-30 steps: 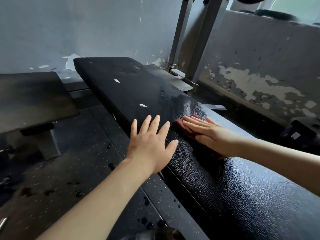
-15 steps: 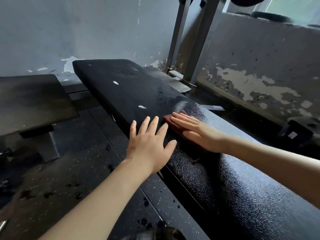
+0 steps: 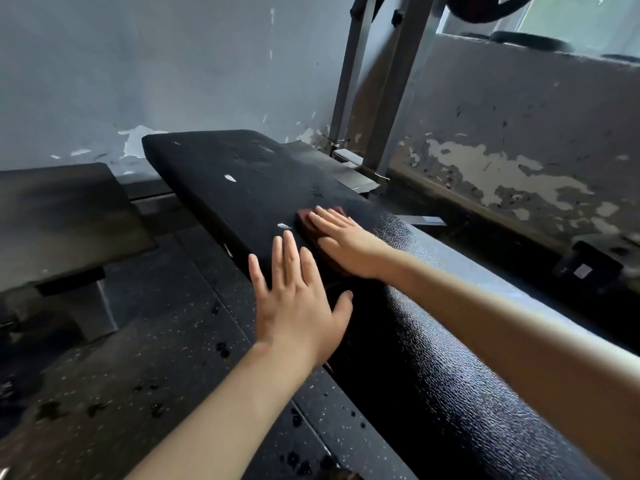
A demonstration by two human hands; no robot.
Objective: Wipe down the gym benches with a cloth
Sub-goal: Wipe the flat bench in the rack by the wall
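Observation:
A long black padded gym bench (image 3: 242,174) runs from the lower right toward the far wall. Its near half shines wet; its far half is dull with small white flecks. My right hand (image 3: 346,242) lies flat, fingers straight, pressing a dark red cloth (image 3: 306,220) onto the pad near the middle. Most of the cloth is hidden under the palm. My left hand (image 3: 298,303) rests flat with spread fingers on the bench's near-left edge, just beside the right hand, holding nothing.
A second dark bench (image 3: 59,216) stands at the left across a speckled rubber floor (image 3: 173,358). Grey metal rack uprights (image 3: 398,98) rise behind the bench by the peeling wall (image 3: 502,150). A black fitting (image 3: 588,265) sits at the right.
My right hand has slid the cloth farther along the bench toward the far wall, lengthening the wet strip. The left hand stayed on the bench edge.

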